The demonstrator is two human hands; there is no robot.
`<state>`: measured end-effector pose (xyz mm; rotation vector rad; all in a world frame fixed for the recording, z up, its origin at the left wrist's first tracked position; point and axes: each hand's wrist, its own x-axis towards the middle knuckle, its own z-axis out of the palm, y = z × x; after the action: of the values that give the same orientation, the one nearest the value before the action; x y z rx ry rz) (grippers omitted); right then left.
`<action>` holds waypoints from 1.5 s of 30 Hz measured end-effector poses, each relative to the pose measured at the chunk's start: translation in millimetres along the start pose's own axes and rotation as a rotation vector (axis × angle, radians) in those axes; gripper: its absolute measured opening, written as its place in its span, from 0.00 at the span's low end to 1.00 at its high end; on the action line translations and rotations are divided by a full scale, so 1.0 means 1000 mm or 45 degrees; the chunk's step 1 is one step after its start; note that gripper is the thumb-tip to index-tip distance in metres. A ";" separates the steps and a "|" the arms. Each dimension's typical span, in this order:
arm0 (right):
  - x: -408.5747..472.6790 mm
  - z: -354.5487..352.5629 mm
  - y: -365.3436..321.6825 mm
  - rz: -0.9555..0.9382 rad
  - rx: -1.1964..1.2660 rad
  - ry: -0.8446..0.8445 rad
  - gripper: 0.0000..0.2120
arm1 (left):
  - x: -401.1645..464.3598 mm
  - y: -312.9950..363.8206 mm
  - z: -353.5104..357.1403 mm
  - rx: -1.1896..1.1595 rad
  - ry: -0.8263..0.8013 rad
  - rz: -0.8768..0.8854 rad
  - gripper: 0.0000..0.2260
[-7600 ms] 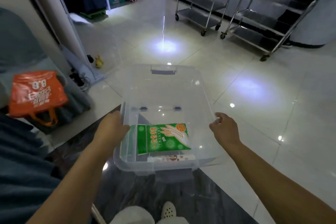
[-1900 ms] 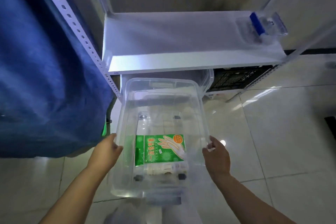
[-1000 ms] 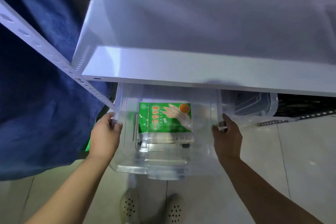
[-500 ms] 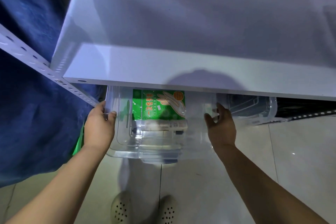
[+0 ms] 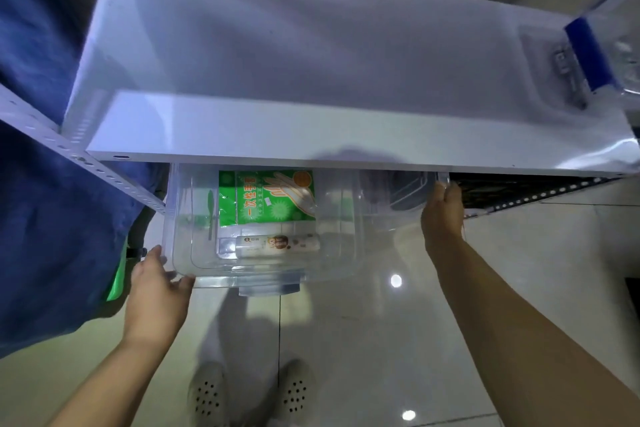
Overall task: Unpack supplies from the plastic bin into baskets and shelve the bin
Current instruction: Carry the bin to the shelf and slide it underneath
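The clear plastic bin sits on the floor, its far half under the white shelf board. Inside lie a green pack of disposable gloves and a white roll. My left hand grips the bin's near left corner, thumb on the side and fingers at the front lip. My right hand is off to the right, fingers curled over the rim of a second clear bin under the same shelf.
A blue cloth hangs over the rack's left post. A black crate stands under the shelf at right. A clear lid with a blue strip lies on the shelf's right end. My shoes stand on the tiled floor.
The bin has slid further under the shelf. My left hand moved from the side rim to the near left corner. My right hand left the bin's right rim and went further right.
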<state>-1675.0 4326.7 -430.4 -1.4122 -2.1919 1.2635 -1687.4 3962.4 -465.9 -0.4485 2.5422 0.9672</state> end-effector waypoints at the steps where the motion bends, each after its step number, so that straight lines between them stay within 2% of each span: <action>1: 0.001 0.002 0.001 0.008 0.049 -0.008 0.14 | 0.001 -0.001 0.000 -0.010 -0.004 0.001 0.23; 5: -0.015 0.018 0.000 0.047 0.222 -0.082 0.04 | 0.004 -0.005 -0.001 -0.040 -0.012 0.017 0.21; 10: -0.066 0.046 0.003 -0.009 0.205 -0.102 0.09 | 0.003 -0.005 -0.002 -0.080 -0.002 0.024 0.22; 14: -0.113 0.065 0.011 -0.291 0.080 0.028 0.10 | 0.005 -0.008 -0.004 -0.100 -0.021 0.018 0.24; 18: -0.151 0.084 0.013 -0.429 0.092 0.060 0.14 | 0.013 -0.014 -0.010 -0.115 -0.050 0.037 0.24; 24: -0.215 0.134 0.007 -0.733 -0.299 -0.081 0.21 | 0.021 -0.028 -0.022 -0.236 -0.113 0.052 0.17; 29: -0.249 0.173 -0.010 -0.876 -0.481 -0.202 0.23 | 0.024 -0.044 -0.040 -0.276 -0.093 -0.012 0.16; 41: -0.280 0.225 -0.019 -0.850 -0.536 -0.256 0.22 | 0.033 -0.079 -0.062 -0.453 -0.080 -0.061 0.12; 45: -0.281 0.227 -0.011 -0.858 -0.544 -0.416 0.20 | 0.033 -0.074 -0.056 -0.426 -0.099 -0.039 0.12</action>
<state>-1677.6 3970.9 -490.4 -0.4651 -2.9208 0.8446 -1698.4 3866.0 -484.0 -0.5294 2.3022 1.3770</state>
